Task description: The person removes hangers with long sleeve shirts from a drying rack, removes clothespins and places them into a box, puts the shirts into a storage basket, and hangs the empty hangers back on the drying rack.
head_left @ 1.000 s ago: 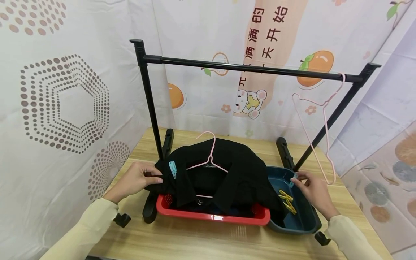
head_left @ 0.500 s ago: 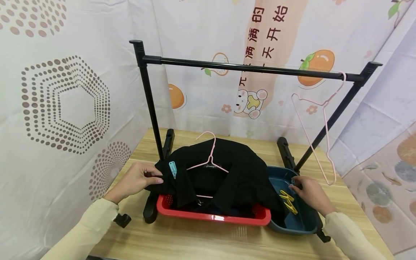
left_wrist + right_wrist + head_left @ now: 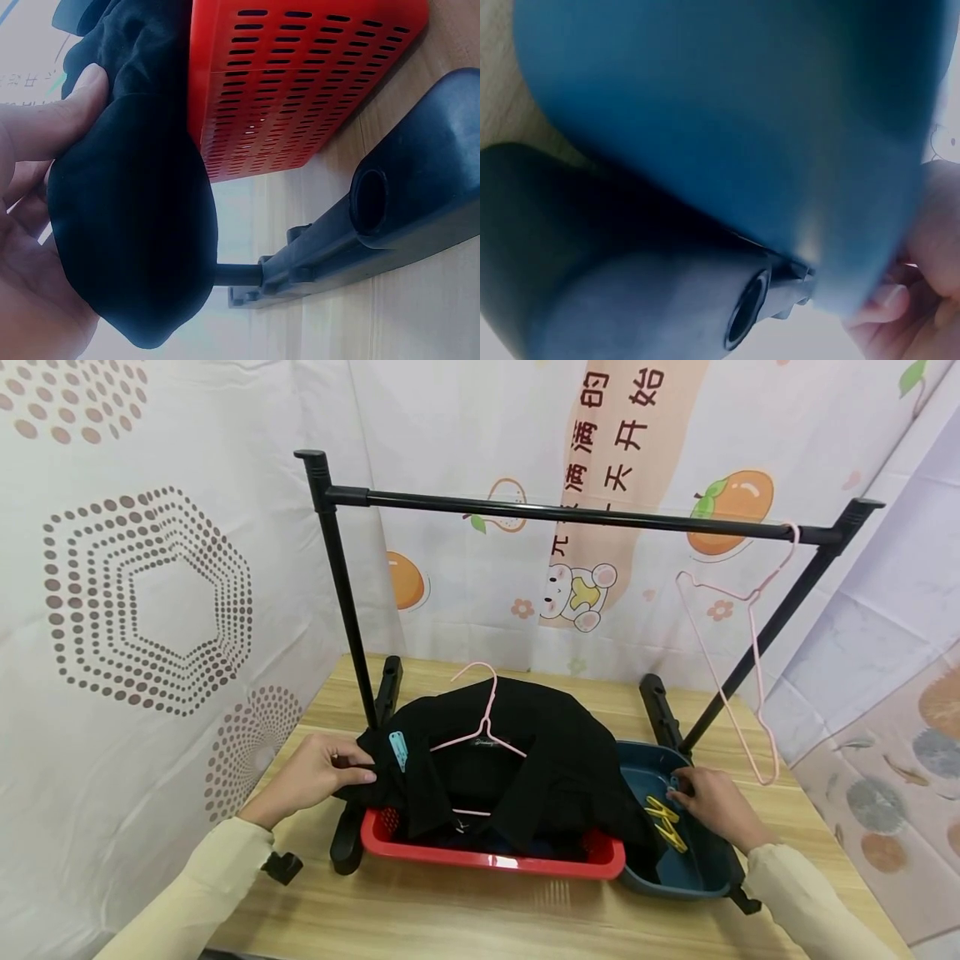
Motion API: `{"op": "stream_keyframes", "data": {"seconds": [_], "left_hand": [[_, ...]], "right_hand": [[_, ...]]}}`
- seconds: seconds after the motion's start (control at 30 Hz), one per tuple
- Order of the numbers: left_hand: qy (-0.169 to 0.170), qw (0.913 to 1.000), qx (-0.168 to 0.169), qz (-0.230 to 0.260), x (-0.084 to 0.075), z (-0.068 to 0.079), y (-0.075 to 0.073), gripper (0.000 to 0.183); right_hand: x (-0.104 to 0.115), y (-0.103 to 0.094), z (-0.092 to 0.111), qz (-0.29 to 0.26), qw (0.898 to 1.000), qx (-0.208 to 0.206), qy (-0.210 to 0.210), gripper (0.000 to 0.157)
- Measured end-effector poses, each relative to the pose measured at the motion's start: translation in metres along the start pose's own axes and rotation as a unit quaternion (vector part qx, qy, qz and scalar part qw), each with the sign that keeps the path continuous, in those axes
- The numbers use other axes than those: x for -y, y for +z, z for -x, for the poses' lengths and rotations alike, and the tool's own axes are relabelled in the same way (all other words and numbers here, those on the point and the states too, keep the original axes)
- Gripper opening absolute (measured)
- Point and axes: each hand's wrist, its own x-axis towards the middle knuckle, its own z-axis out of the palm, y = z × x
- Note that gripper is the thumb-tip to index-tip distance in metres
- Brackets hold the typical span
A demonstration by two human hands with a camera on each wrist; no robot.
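A black collared shirt (image 3: 570, 760) lies over a red basket (image 3: 495, 862), with a pink hanger (image 3: 487, 727) inside its neck. My left hand (image 3: 318, 772) pinches the shirt's edge at the left; the left wrist view shows the thumb on the black cloth (image 3: 135, 217). A light blue clothespin (image 3: 399, 750) sits on the shirt near that hand. My right hand (image 3: 716, 802) reaches over the blue basin (image 3: 637, 768), its fingertips pinching a blue clothespin (image 3: 672, 783), mostly hidden. Beside it in the basin lie yellow clothespins (image 3: 666, 822). The right wrist view shows mostly the basin's outer wall (image 3: 705, 135).
A black rack (image 3: 570, 515) spans above the basket and basin, its feet (image 3: 660, 714) on the wooden table (image 3: 420, 910). At its right end hangs a second pink hanger (image 3: 757, 677). Patterned curtains (image 3: 465, 435) stand behind and at the sides.
My right hand has moved slightly down at the basin's far right side, and the blue clothespin it pinches now shows less. The left hand and shirt have stayed still.
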Motion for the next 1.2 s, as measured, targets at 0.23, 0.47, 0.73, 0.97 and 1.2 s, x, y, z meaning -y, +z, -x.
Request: {"op": "stream_keyframes", "data": {"seconds": [0.23, 0.47, 0.73, 0.97, 1.2], "left_hand": [[-0.006, 1.0000, 0.004, -0.002, -0.002, 0.001, -0.001, 0.008], [-0.009, 0.9999, 0.007, 0.000, -0.002, 0.001, 0.000, 0.012], [-0.015, 0.9999, 0.006, 0.005, -0.003, 0.001, -0.001, 0.009], [-0.019, 0.9998, 0.006, 0.001, -0.002, 0.001, -0.002, 0.008], [-0.013, 0.9999, 0.003, 0.000, 0.001, 0.001, -0.001, 0.008]], "right_hand": [[0.001, -0.001, 0.000, -0.010, 1.000, 0.001, 0.004, 0.029], [0.000, -0.002, 0.001, -0.028, 1.000, 0.009, 0.004, 0.027], [0.010, -0.011, 0.000, -0.054, 0.998, -0.015, -0.010, 0.017], [0.033, -0.025, -0.004, -0.085, 0.996, -0.032, -0.021, 0.014], [0.061, -0.039, -0.010, -0.101, 0.994, -0.034, -0.015, 0.015]]}}
